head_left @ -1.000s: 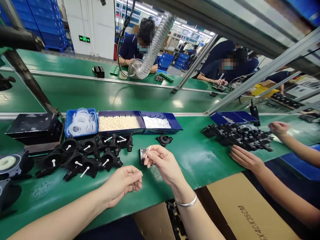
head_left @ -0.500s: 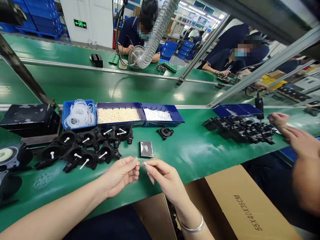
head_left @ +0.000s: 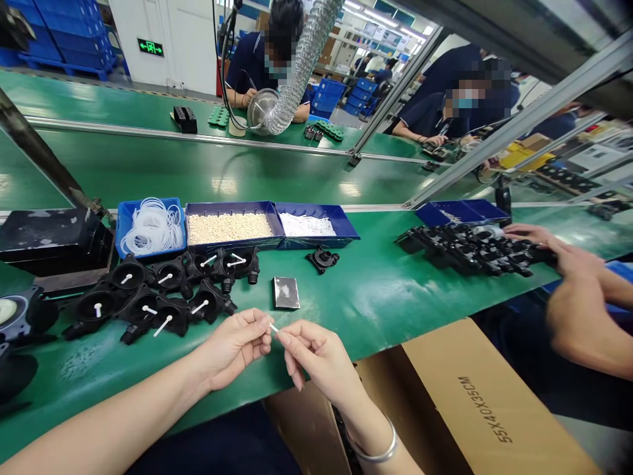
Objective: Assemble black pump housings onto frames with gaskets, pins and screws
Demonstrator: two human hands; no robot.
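Over the near edge of the bench, my left hand [head_left: 242,346] is closed in a pinch on a small cream-coloured piece, mostly hidden by the fingertips. My right hand [head_left: 311,356] pinches a short thin white stick [head_left: 273,327] between thumb and forefinger. The stick's far end meets the left fingertips; whether it sits inside the cream piece cannot be made out. Just beyond lies a small dark block [head_left: 285,293] with a worn pale top. To the left, several black round housings [head_left: 171,316] carry white sticks with round heads.
Behind stand a blue bin of clear tubing rings [head_left: 153,224], a bin of small cream pieces [head_left: 230,227] and a bin of white sticks [head_left: 309,225]. One black part [head_left: 322,259] lies apart. At right, a co-worker's hands [head_left: 568,257] touch stacked black parts [head_left: 469,247]. A carton [head_left: 489,396] stands below.
My right hand has moved left, bringing the white stick against the left fingertips, where a gap was before. The co-worker's hands have moved left onto the black parts.
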